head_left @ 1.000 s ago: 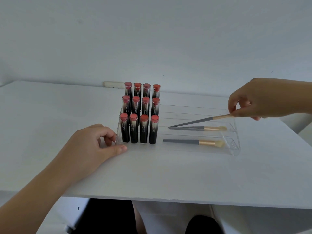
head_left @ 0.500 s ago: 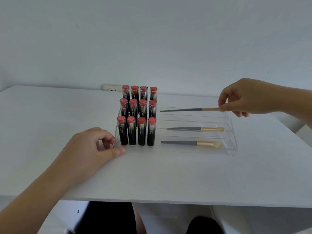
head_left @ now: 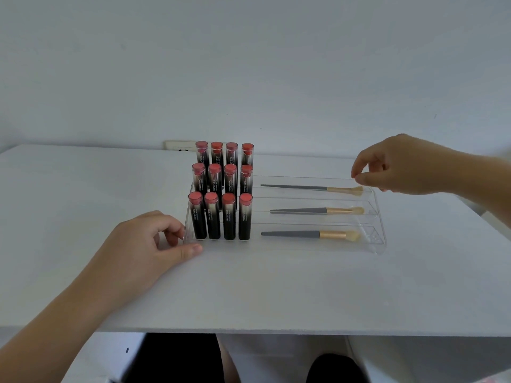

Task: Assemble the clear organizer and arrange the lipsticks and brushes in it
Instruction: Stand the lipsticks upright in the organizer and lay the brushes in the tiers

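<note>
**Organizer filled: last brush lies in the back tray**

Nearest the camera, the left hand (head_left: 143,244) rests on the white table (head_left: 276,294) at the front left corner of the clear organizer (head_left: 380,246). Its thumb lies flat along the table and its fingers curl against the corner wall, a light grip that steadies the piece rather than lifting it.

The organizer itself stands assembled, in three steps rising toward the wall. On the left, twelve lipsticks (head_left: 221,214) stand upright in three rows of four, every slot in view taken. On the right, the front brush (head_left: 309,234) lies in the lowest tray, the middle brush (head_left: 316,210) in the next, and the back brush (head_left: 311,187) in the top one, all with bristles pointing right.

The right hand (head_left: 403,165) hovers just above the bristle end of the back brush. Thumb and forefinger are curled near each other but nothing is between them; whether a fingertip touches the bristles I cannot tell.

Judging from this, the arranging looks complete. No loose lipstick, brush or organizer part shows on the table, so at most a small straightening is left.

Behind the lipsticks, a white wall socket (head_left: 178,146) sits where table meets wall. Nothing stands in the way of either hand.
</note>
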A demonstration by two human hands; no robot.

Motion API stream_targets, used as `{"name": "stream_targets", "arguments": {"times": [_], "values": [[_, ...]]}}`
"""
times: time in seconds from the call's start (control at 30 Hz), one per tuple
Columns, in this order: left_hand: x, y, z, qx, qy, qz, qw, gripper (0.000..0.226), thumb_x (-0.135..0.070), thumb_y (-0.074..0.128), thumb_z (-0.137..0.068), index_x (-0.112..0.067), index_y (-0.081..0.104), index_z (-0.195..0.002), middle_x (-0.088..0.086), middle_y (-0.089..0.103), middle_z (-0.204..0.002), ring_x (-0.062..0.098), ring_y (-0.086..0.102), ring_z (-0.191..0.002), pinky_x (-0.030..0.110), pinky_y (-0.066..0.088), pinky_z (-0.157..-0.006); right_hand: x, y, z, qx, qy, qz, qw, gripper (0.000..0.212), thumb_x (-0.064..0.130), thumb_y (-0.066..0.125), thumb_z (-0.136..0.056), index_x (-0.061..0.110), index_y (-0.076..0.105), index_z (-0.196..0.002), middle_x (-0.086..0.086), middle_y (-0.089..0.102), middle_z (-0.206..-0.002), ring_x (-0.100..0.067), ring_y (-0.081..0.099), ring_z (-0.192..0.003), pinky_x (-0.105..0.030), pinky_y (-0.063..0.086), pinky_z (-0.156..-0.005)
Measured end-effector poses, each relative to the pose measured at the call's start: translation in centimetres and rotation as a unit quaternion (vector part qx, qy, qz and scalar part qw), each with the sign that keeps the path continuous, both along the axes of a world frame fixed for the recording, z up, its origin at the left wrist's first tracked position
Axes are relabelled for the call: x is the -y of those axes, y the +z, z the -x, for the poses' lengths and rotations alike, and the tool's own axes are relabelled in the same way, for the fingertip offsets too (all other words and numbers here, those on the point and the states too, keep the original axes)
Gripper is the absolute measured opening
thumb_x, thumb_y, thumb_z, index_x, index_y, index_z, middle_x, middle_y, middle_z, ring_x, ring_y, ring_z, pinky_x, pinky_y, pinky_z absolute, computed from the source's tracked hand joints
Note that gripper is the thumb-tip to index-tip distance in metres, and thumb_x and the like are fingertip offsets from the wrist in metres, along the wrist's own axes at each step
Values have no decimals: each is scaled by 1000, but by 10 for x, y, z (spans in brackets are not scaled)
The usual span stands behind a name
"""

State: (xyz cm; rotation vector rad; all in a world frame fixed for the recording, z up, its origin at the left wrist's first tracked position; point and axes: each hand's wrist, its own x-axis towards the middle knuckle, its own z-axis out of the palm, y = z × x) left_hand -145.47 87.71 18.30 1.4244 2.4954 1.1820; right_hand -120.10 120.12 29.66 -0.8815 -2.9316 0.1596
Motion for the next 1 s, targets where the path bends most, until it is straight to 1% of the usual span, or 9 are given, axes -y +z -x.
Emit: {"name": "stream_targets", "arguments": {"times": [0.1,0.17,0.3,0.37,0.5,0.63,0.77,0.93,1.0], "values": [[0,1,-1,1,1,0,1000,26,-35,91,-68,-32,65,-68,-32,57,-66,0,50,-57,8,36,-52,1,-19,-9,-109,-26,-30,993,5,40,63,-88,44,65,-86,16,65,-70,-2,59,-66,-30,47,-63],[0,1,-2,0,-1,0,1000,27,-33,91,-68,-32,64,-68,-35,56,-64,-3,50,-55,7,36,-51,3,-36,-18,-191,-65,-3,979,6,39,63,-88,44,64,-91,17,66,-74,-3,62,-66,-28,48,-64],[1,-1,1,27,-1,-1,1000,27,-37,91,-66,-36,65,-70,-33,58,-64,1,49,-50,8,36,-48,15,-70,-38,-346,-157,173,909,10,26,62,-94,32,69,-98,13,73,-80,-11,72,-63,-41,61,-68],[1,0,5,54,-3,-16,998,28,-45,89,-63,-43,67,-80,-29,64,-75,3,49,-50,10,36,-46,27,-83,-48,-383,-190,233,873,12,20,63,-95,29,71,-96,7,76,-81,-15,73,-65,-44,61,-71],[0,4,12,80,-24,-32,996,40,-57,77,-62,-40,72,-98,-26,72,-94,4,58,-59,7,40,-52,48,-95,-61,-409,-203,265,849,11,21,67,-93,28,76,-93,9,78,-81,-7,73,-68,-23,52,-71],[-1,9,14,82,-54,-10,995,34,-58,74,-66,-53,72,-99,-26,74,-97,5,57,-59,9,40,-53,60,-98,-61,-370,-202,223,879,9,31,71,-89,36,77,-87,19,75,-75,4,69,-70,-23,48,-68],[-3,11,16,76,-64,1,995,34,-58,82,-68,-59,70,-100,-26,74,-98,2,52,-56,26,43,-60,63,-99,-59,-352,-200,211,890,11,36,68,-91,40,77,-86,22,75,-78,-3,70,-76,-26,50,-69],[-13,12,25,59,-65,17,996,35,-38,80,-82,-66,66,-98,-31,73,-97,3,51,-56,28,43,-63,58,-97,-52,-355,-186,215,891,16,31,67,-93,40,76,-81,17,73,-70,2,65,-61,-24,45,-62],[-18,12,30,58,-68,20,996,38,-36,80,-84,-69,66,-95,-32,73,-96,11,53,-58,29,43,-65,54,-97,-47,-353,-186,217,891,17,32,67,-93,40,75,-79,13,72,-66,0,61,-53,-26,45,-59]]}}
